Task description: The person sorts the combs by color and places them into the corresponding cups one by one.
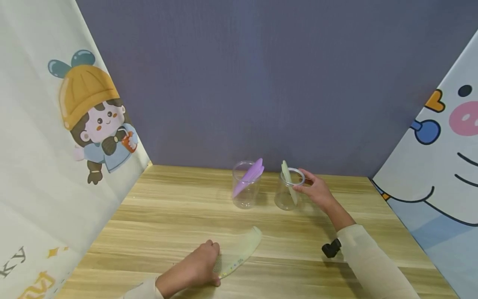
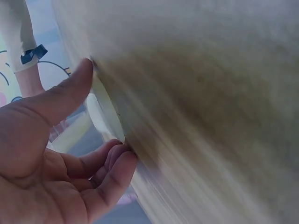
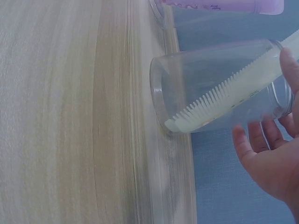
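Note:
A pale green comb (image 1: 244, 249) lies across the front of the wooden table. My left hand (image 1: 203, 263) grips its near end, with thumb and fingers at opposite edges; in the left wrist view the comb (image 2: 107, 105) shows between them. At the back, my right hand (image 1: 315, 191) holds a clear plastic cup (image 1: 285, 201) by its rim, thumb on the near side and fingers round the far side. Pale green combs (image 3: 224, 98) lean inside this upright cup, teeth toward the table in the right wrist view and ends sticking out above the rim.
Left of the held cup stands a second clear cup (image 1: 245, 201) with purple combs (image 1: 249, 177) leaning in it. A dark blue-grey panel (image 1: 224, 104) rises behind the table (image 1: 168, 211). Cartoon-printed sheets (image 1: 30, 137) flank both sides.

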`<state>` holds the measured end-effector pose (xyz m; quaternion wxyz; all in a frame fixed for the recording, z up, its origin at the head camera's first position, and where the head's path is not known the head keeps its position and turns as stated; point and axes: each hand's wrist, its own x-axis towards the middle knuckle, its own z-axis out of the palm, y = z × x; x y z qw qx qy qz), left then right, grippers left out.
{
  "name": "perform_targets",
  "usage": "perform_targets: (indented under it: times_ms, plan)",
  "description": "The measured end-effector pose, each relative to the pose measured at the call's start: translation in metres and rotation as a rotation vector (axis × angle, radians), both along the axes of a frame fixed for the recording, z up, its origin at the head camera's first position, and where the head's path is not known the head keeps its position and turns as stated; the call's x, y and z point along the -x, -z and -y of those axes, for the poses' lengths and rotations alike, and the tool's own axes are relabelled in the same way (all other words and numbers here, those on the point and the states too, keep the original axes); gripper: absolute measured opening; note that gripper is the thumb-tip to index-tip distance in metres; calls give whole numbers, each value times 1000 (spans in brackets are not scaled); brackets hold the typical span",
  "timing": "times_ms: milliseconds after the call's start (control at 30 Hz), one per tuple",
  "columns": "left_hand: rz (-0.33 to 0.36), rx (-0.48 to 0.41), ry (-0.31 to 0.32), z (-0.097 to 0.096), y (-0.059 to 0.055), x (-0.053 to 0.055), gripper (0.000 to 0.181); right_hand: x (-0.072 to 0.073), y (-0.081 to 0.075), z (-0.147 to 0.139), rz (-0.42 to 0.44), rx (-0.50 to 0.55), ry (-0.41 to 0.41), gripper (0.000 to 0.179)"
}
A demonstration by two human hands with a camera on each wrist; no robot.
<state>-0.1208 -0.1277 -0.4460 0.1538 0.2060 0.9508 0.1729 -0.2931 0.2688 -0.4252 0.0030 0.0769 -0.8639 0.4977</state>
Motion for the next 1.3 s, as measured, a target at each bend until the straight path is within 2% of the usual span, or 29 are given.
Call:
perform_targets:
  times_ms: [167, 400, 533, 767, 900, 1033, 1300]
  plan:
    - [-17, 13, 5, 1, -1, 0, 53, 0, 2, 0, -2, 11, -3, 84]
    - [-71, 27, 36, 3, -4, 2, 50, 2, 3, -2, -1, 10, 0, 84]
    - [-51, 4, 43, 5, -5, 4, 49, 3, 4, -3, 0, 4, 4, 86]
    - [-11, -11, 5, 7, -9, 10, 49, 4, 6, -2, 3, 0, 13, 86]
    - [-22, -15, -6, 8, -12, 13, 54, 5, 6, -2, 2, -2, 14, 86]
    - [-37, -66, -24, 10, -15, 17, 54, 5, 5, -2, 12, 4, 15, 85]
    - [14, -169, -59, 15, -27, 25, 53, 5, 6, -1, 7, -2, 7, 86]
